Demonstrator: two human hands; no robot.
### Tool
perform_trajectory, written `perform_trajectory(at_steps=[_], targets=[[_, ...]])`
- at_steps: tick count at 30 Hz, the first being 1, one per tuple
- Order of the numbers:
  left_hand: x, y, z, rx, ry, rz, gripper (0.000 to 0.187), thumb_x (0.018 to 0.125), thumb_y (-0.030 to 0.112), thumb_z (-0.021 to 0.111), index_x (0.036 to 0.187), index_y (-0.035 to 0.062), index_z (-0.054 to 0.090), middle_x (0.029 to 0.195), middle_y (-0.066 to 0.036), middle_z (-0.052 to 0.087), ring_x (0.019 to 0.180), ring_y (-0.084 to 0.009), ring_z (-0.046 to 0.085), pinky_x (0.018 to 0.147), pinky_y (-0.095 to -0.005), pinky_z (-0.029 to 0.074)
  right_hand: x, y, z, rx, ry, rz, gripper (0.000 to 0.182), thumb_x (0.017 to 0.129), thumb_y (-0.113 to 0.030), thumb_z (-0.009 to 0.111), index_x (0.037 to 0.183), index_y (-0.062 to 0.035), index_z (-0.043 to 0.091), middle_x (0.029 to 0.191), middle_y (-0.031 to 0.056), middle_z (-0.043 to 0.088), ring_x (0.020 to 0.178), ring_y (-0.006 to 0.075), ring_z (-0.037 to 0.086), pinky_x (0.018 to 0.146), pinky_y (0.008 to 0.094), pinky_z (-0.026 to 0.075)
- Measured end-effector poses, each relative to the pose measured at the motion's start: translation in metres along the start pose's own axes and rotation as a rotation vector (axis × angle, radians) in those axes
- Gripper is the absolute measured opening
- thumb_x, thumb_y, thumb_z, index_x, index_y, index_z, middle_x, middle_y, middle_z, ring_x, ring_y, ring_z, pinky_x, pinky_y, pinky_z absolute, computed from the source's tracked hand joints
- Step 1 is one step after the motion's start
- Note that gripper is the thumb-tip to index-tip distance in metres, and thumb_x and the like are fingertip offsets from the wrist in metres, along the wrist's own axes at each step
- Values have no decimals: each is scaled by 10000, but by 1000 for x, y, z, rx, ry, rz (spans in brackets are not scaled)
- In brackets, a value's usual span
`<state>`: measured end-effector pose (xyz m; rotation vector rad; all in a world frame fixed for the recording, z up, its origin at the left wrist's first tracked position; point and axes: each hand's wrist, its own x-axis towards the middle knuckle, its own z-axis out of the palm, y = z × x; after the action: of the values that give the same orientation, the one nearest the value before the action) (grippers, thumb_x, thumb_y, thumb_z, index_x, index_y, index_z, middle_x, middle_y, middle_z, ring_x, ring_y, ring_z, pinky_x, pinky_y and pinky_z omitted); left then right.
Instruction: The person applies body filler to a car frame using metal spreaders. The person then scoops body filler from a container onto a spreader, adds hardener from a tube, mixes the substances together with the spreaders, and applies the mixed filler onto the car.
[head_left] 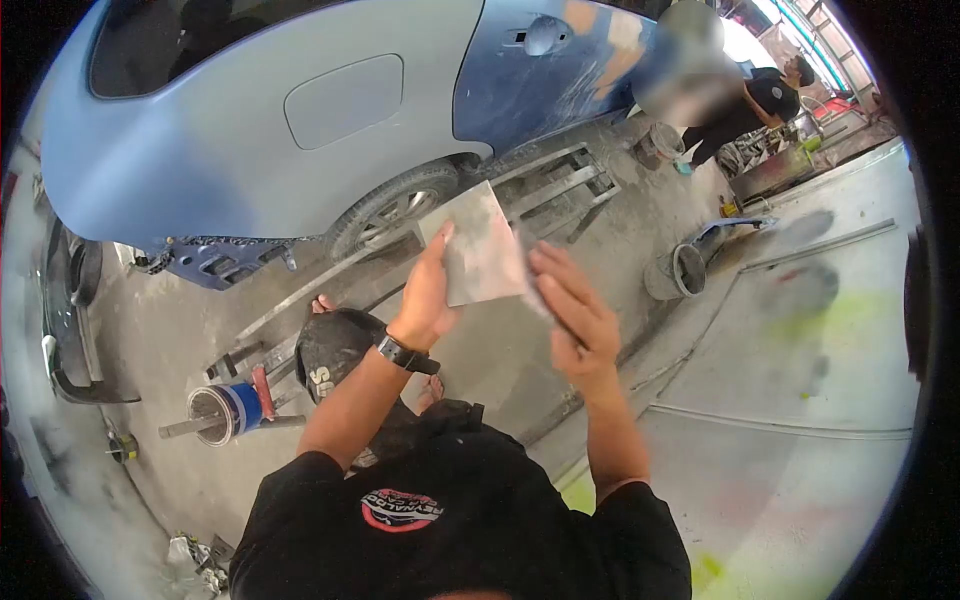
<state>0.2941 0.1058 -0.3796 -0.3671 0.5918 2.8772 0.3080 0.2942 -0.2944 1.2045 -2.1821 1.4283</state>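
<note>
A flat, pale square plate (478, 243) with smeared, pinkish patches is held up in front of my body. My left hand (430, 290), with a dark watch on the wrist, is closed on the plate's left edge. At the plate's right edge, my right hand (575, 310) has its fingers closed round a thin flat tool, blurred and seen nearly edge-on. The tool meets the plate's right side, where a pink smear shows. What kind of tool it is I cannot make out.
A blue-grey car (260, 130) stands ahead, with a low metal frame (570, 185) beside it. A bucket (675, 272) sits on the right, a blue-and-white pail (235, 410) at lower left. A co-worker (765, 100) in black is at upper right.
</note>
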Motion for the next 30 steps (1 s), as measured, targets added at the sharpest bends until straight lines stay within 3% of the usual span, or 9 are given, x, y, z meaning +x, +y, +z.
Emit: perform_trajectory(at_steps=[2, 9, 12, 15, 18, 19, 22, 27, 30], targets=[[5, -6, -5, -40, -76, -35, 446, 1020, 386, 525, 1292, 34, 548, 1225, -91, 639, 1091, -200, 637, 960, -395, 513, -7, 13, 11, -70, -61, -17, 488, 798, 36, 623, 1267, -97, 650, 1368, 139, 578, 1310, 394, 505, 1126, 569, 316], [3, -8, 0, 104, 46, 8, 383, 976, 339, 628, 1254, 79, 585, 1155, -49, 676, 991, -189, 680, 873, -381, 563, -26, 76, -3, -468, -180, 141, 506, 853, -9, 592, 1344, -130, 591, 1411, 125, 538, 1255, 413, 521, 1071, 613, 362], [6, 7, -3, 116, 66, 35, 377, 971, 314, 644, 1239, 54, 595, 1124, -55, 686, 957, -186, 689, 844, -371, 571, -49, 100, -14, -802, -455, 110, 521, 859, 17, 570, 1357, -135, 578, 1365, 123, 568, 1197, 419, 549, 1017, 541, 435], [15, 19, 1, 237, 74, -6, 400, 970, 323, 646, 1212, 6, 614, 1072, -64, 700, 908, -183, 693, 790, -347, 568, -62, 111, -5, -437, -317, 362, 615, 806, 137, 463, 1388, -48, 530, 1371, 171, 556, 1252, 376, 534, 1061, 434, 427], [21, 12, -2, 528, 143, -204, 452, 955, 401, 655, 1181, 10, 647, 1032, -47, 708, 864, -150, 673, 749, -322, 547, -63, 134, 16, -188, 46, 567, 492, 889, 17, 541, 1377, -52, 538, 1264, 148, 616, 1116, 268, 608, 908, 336, 496], [24, 9, -5, 624, 173, -278, 472, 950, 427, 658, 1170, 11, 658, 1019, -41, 710, 849, -140, 666, 735, -314, 540, -60, 140, 29, 26, 222, 666, 457, 914, -4, 520, 1371, -6, 525, 1243, 154, 619, 1072, 242, 609, 890, 320, 491], [36, -25, -21, 430, -5, -264, 463, 960, 449, 636, 1160, 33, 675, 1039, -30, 706, 872, -106, 641, 739, -297, 528, -57, 158, 62, 395, 605, 896, 397, 985, -73, 495, 1350, 84, 498, 1196, 160, 623, 992, 200, 606, 858, 287, 479], [65, 3, -35, 411, -115, -355, 465, 984, 420, 609, 1179, 0, 651, 1061, -46, 701, 948, -101, 641, 787, -290, 540, -15, 209, 119, 292, 688, 882, 378, 983, -69, 515, 1336, 65, 519, 1206, 151, 624, 1039, 208, 601, 912, 304, 464], [76, 86, -46, 379, -100, -374, 508, 986, 419, 602, 1226, -29, 609, 1097, -59, 690, 975, -118, 649, 825, -317, 550, 53, 249, 112, 39, 657, 713, 366, 981, -66, 526, 1328, 53, 532, 1212, 145, 625, 1067, 213, 598, 944, 314, 455]])
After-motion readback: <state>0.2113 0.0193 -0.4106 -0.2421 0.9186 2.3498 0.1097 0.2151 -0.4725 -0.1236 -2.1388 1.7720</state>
